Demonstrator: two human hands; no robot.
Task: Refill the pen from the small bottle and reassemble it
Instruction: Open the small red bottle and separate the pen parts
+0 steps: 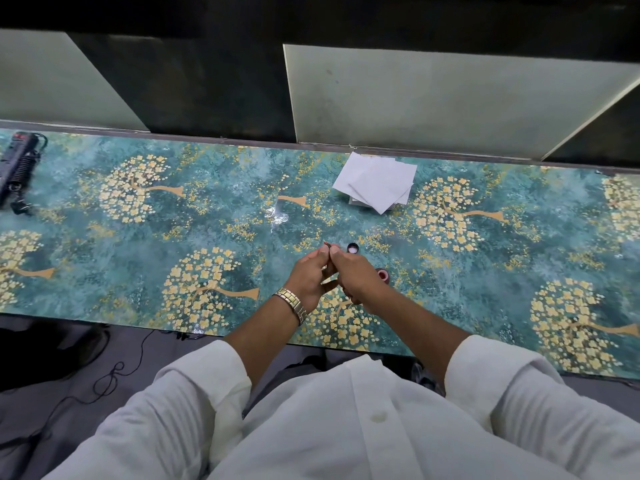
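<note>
Teal patterned covering with yellow blossom trees spreads over the long table (138,237), and pale panels lean against a dark wall beyond its far edge; in the head view, both hands meet over the near middle of the table; the left hand (310,277), with a metal watch (292,304) at its wrist, has its fingers curled and its fingertips pinched together with those of the right hand (353,271) on a small pen part (326,243), of which only a tiny tip shows past the fingers; what else they hold is hidden; the small bottle (382,275) stands open just right of the right hand, its mouth reddish; its black cap (353,248) lies upturned just beyond the fingertips; a loose stack of white papers (377,183) sits by the far edge, right of centre; a black power strip (17,168) lies at the far left; white sleeves (194,393) are rolled up along both forearms.
</note>
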